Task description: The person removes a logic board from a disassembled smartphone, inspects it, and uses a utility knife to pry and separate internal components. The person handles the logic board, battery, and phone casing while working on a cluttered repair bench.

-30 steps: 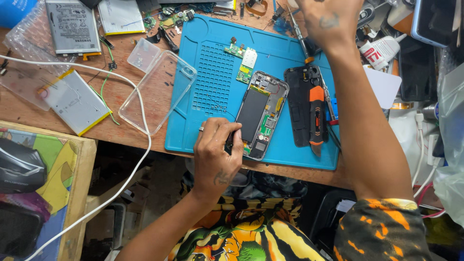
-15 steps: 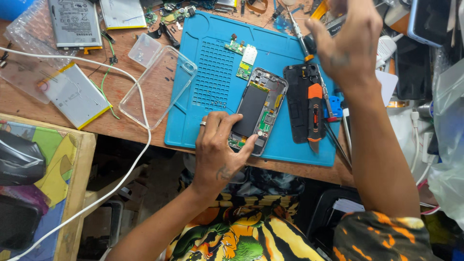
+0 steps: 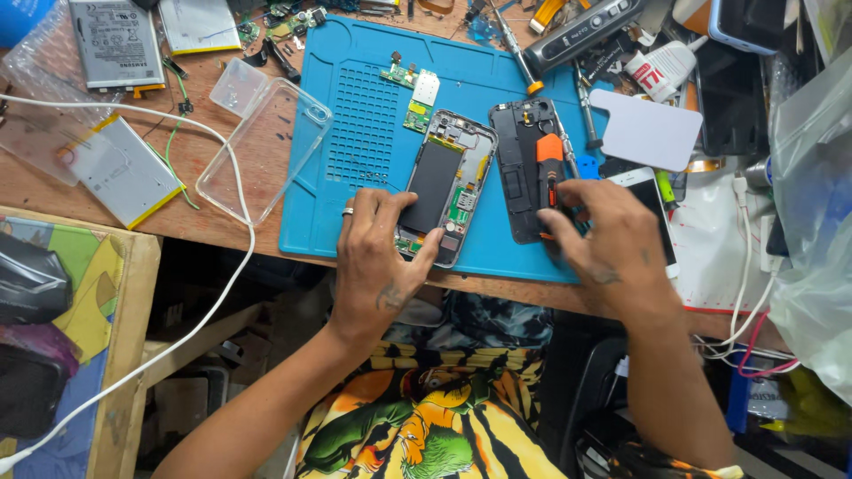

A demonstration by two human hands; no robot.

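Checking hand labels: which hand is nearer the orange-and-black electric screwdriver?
Right. The right hand has its fingers on the orange-and-black electric screwdriver; the left hand rests on the opened phone beside it.

Head camera looks steeply down (close) over the blue mat [image 3: 497, 80].

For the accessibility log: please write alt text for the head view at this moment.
A person's left hand steadies an opened phone on a blue work mat, while the right hand grips an orange and black screwdriver lying over a black back cover. Batteries, a clear phone case and small parts lie around on the wooden bench.
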